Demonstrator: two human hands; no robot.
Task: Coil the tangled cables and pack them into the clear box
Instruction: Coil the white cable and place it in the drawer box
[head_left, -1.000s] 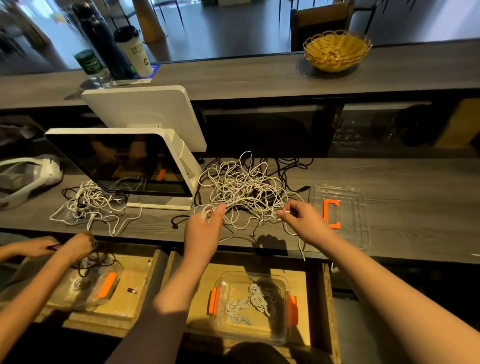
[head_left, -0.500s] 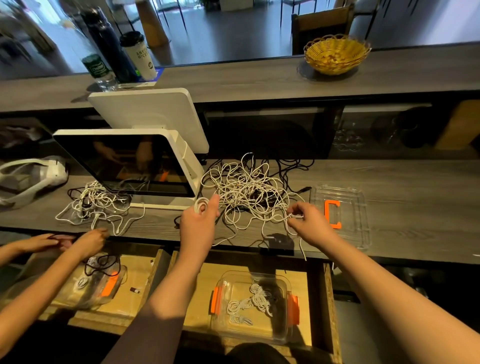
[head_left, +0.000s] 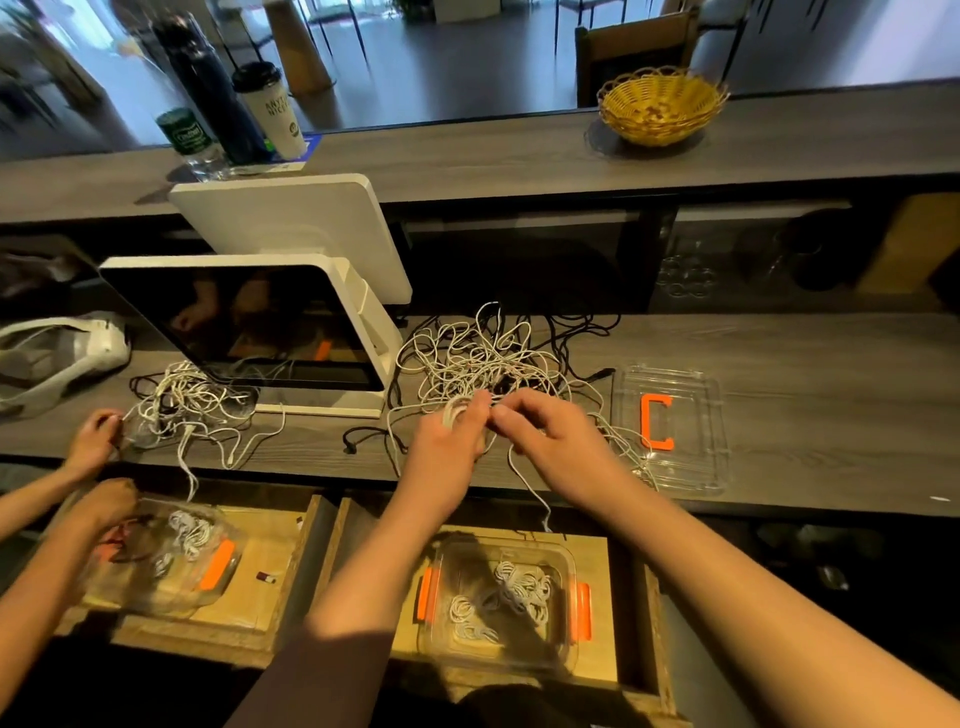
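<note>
Head view: grey wooden counter (head_left: 779, 364) bears tangled cables (head_left: 483, 358).

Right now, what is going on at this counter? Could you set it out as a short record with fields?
left hand: holds a small white cable coil
right hand: pinches a white cable by the coil
tangled cables: white and black heap on the counter, behind the hands
clear box: open in the drawer below, a few white coils inside
lid: on the counter to the right, orange clip on it
second person's hands: at another tangle to the left
</note>
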